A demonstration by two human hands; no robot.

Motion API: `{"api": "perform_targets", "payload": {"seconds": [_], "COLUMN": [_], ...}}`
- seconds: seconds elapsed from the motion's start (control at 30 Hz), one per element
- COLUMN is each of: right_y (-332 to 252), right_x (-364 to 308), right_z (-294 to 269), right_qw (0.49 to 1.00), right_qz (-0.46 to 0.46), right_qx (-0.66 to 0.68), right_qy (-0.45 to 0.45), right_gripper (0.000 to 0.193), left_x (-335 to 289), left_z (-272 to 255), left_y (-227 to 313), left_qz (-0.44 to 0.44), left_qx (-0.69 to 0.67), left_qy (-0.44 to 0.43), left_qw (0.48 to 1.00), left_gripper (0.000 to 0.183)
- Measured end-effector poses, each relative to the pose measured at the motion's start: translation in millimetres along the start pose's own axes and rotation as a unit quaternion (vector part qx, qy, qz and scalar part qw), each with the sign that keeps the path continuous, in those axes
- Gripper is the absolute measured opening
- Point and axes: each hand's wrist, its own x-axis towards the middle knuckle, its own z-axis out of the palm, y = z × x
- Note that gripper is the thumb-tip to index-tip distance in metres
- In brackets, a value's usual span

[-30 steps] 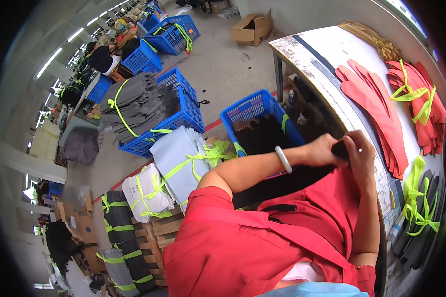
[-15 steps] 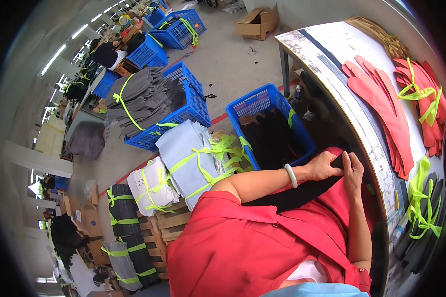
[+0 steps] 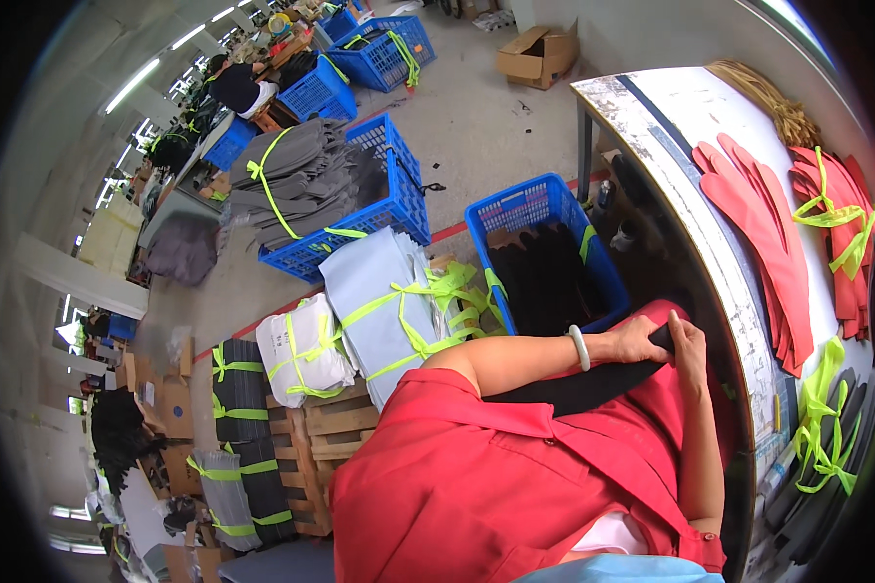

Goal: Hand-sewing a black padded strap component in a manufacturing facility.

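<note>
Across my lap, over the red clothing, lies a long black cloth piece [image 3: 585, 390]. My left hand [image 3: 640, 341], with a pale bangle [image 3: 578, 348] at the wrist, is closed on one end of it. My right hand [image 3: 688, 346] pinches that same end close beside the left, thumb and fingers pressed together. A dark bit of the cloth shows between the two hands; the rest of the grip is hidden by the fingers. Just beyond my hands stands a blue crate [image 3: 609, 282] with black cloth pieces [image 3: 542, 277] in it.
At the right, a worn white table [image 3: 685, 92] bears red glove-shaped pieces [image 3: 763, 253] and tied grey strips [image 3: 836, 428]. Tied pale blue sheets [image 3: 365, 296] and a white bundle [image 3: 301, 355] sit on a wooden pallet [image 3: 335, 428]. Another blue crate [image 3: 408, 204] holds grey pieces. Farther off, a person sits.
The view has shifted slightly, so the surroundings appear a little lower and mostly farther right. Both hands keep their hold on the black cloth piece, with little other movement.
</note>
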Motion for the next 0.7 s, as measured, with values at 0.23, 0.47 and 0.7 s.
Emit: {"api": "perform_targets", "payload": {"seconds": [0.23,0.47,0.7], "right_y": [11,3,-4], "right_x": [-4,-28,-46], "right_z": [-5,-9,34], "right_qw": [0.982,0.98,0.972], "right_qz": [-0.182,-0.054,0.038], "right_qx": [-0.021,0.129,0.13], "right_qy": [0.031,-0.141,-0.191], "right_gripper": [0.028,0.021,0.026], "left_x": [-6,10,30], "left_z": [5,-26,-22], "left_y": [14,22,46], "left_qz": [-0.018,0.05,0.039], "left_qx": [0.002,-0.09,-0.124], "left_qy": [-0.009,0.073,0.0], "left_qw": [1.0,0.992,0.992], "left_gripper": [0.024,0.024,0.022]}}
